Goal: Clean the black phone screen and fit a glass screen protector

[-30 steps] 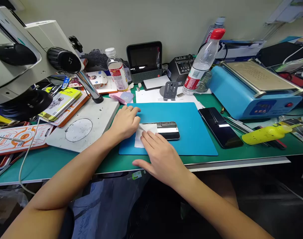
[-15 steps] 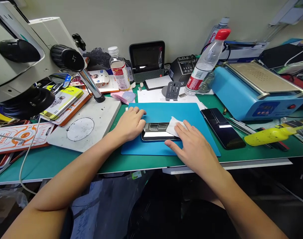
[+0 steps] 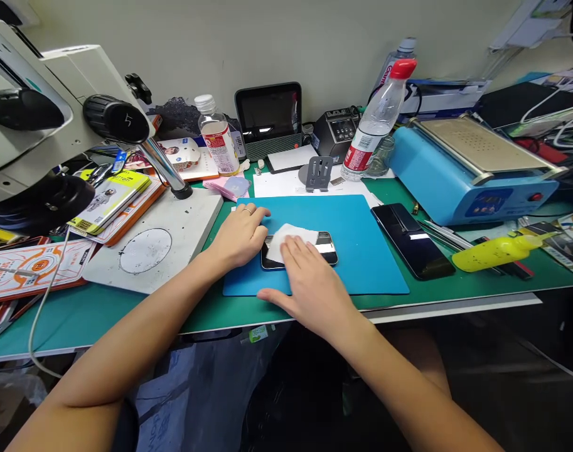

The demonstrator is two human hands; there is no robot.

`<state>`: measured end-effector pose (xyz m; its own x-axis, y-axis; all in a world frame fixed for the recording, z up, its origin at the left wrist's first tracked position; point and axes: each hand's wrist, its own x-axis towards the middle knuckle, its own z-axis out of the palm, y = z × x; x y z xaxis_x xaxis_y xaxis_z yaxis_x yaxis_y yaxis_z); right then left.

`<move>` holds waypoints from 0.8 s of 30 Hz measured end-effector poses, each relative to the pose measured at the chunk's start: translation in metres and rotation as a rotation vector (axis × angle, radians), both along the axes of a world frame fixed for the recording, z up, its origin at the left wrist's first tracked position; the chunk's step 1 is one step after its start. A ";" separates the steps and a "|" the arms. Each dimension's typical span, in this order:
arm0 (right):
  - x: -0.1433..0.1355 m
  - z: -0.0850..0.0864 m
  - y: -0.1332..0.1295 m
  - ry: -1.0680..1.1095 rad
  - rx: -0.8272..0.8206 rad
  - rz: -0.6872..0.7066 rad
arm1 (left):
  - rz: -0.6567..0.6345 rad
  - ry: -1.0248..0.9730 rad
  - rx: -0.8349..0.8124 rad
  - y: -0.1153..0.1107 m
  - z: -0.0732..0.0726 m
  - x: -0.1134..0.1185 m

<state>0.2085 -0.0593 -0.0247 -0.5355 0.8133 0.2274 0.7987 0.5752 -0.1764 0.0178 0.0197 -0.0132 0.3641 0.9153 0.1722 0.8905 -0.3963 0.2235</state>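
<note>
A phone (image 3: pixel 329 248) with a dark, glossy face lies flat on a blue mat (image 3: pixel 366 232), light reflecting off its surface. My left hand (image 3: pixel 239 236) is at its left end, fingers bent and thumb against the edge, holding it. Under the fingertips of my right hand (image 3: pixel 318 290) is a white wipe (image 3: pixel 283 233), pressed flat on the phone's left and middle part. The right thumb sticks out to the left over the mat. Much of the phone's face is hidden by the wipe and fingers.
Left stands a microscope (image 3: pixel 112 119) on a pale base (image 3: pixel 192 232), near stacked boxes (image 3: pixel 39 263). At right lie a second phone (image 3: pixel 413 242), a yellow squeeze bottle (image 3: pixel 496 252) and a blue heating plate machine (image 3: pixel 469 176). Plastic bottles (image 3: pixel 380 119) and a phone stand (image 3: pixel 319 174) are behind the mat.
My right hand has slid left along the phone with the wipe, uncovering its right end. My left hand stays at the left end. The whole view has shifted slightly.
</note>
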 end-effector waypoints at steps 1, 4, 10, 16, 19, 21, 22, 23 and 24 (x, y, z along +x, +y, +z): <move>-0.008 0.000 0.003 0.008 -0.011 0.017 | 0.006 -0.006 -0.006 0.001 0.000 -0.001; -0.025 -0.002 0.002 0.043 -0.034 0.075 | 0.010 -0.018 -0.035 0.002 0.000 -0.002; -0.018 -0.002 -0.017 0.082 -0.050 0.159 | 0.016 -0.019 -0.038 -0.001 0.002 -0.001; 0.023 0.001 -0.024 0.021 0.005 0.112 | 0.033 -0.028 -0.033 -0.001 0.003 -0.003; 0.042 0.001 -0.020 -0.038 0.041 0.043 | 0.047 -0.031 -0.040 -0.001 0.005 -0.003; 0.048 0.001 -0.016 -0.075 0.074 -0.005 | 0.065 -0.037 -0.018 -0.002 0.007 -0.002; 0.049 0.001 -0.013 -0.090 0.093 -0.024 | 0.074 -0.046 -0.004 -0.002 0.008 -0.002; 0.048 0.001 -0.010 -0.103 0.109 -0.039 | 0.082 -0.060 0.013 -0.003 0.009 -0.001; 0.044 0.001 -0.007 -0.113 0.121 -0.052 | 0.088 -0.078 0.030 -0.004 0.010 -0.001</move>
